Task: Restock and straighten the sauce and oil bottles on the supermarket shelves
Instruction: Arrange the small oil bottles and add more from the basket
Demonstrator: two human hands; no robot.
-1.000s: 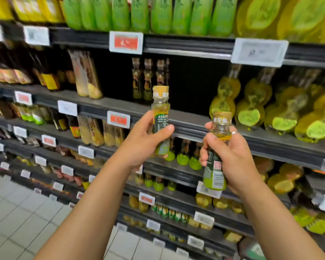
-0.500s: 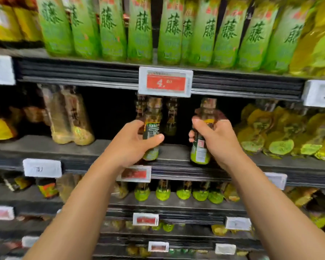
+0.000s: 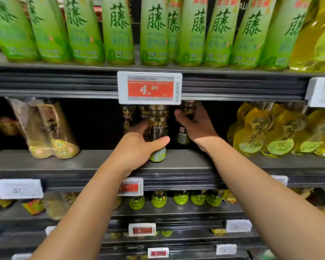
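Note:
My left hand [image 3: 137, 147] grips a small glass oil bottle with a green label [image 3: 158, 132], upright, its base on or just above the dark middle shelf [image 3: 186, 162]. My right hand [image 3: 193, 124] grips a second small bottle [image 3: 183, 132] deeper in the shelf, a little to the right; its top is behind my fingers. Two or three similar small bottles [image 3: 128, 117] stand in the shadow at the back. The bottle tops are partly hidden by the red price tag [image 3: 150, 88].
Tall green-labelled bottles [image 3: 118, 30] line the top shelf. Yellow oil bottles with round green labels [image 3: 276, 132] crowd the right of the middle shelf, wrapped twin bottles [image 3: 47, 130] the left. Small green-labelled bottles [image 3: 159, 200] stand on the shelf below. Bare shelf lies between.
Both hands have pushed their bottles further into the middle shelf; the left bottle has come down towards the shelf board. The view has moved closer and upward.

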